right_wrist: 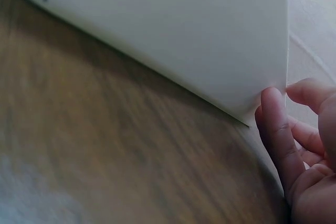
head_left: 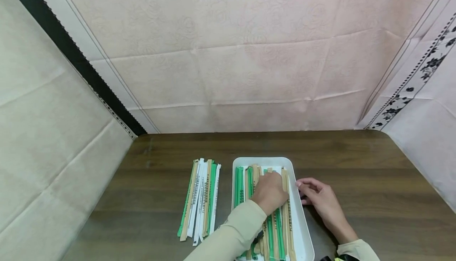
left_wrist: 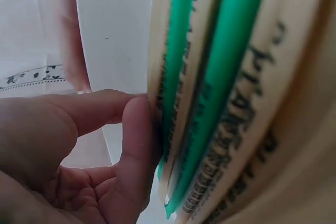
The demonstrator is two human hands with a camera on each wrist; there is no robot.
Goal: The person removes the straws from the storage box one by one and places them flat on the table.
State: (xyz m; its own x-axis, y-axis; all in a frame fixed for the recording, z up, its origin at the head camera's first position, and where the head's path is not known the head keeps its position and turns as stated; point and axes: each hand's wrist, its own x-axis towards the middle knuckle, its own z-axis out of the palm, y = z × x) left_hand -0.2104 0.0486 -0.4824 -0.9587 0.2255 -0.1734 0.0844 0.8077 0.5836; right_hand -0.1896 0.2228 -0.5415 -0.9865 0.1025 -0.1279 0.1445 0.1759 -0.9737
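A white tray holds a row of long, slim wrapped sticks in green and tan, with dark print along them. My left hand reaches into the tray over the row. In the left wrist view, the thumb and a finger of that hand come together at the edge of a tan wrapped stick and appear to pinch it; the fingertips are partly hidden. At the tray's right side, my right hand grips the rim between thumb and fingers, as the right wrist view shows at the tray wall.
Left of the tray, a loose bunch of green, tan and white wrapped sticks lies on the brown wooden table. Pale cloth hangs behind the table's far edge and along both sides.
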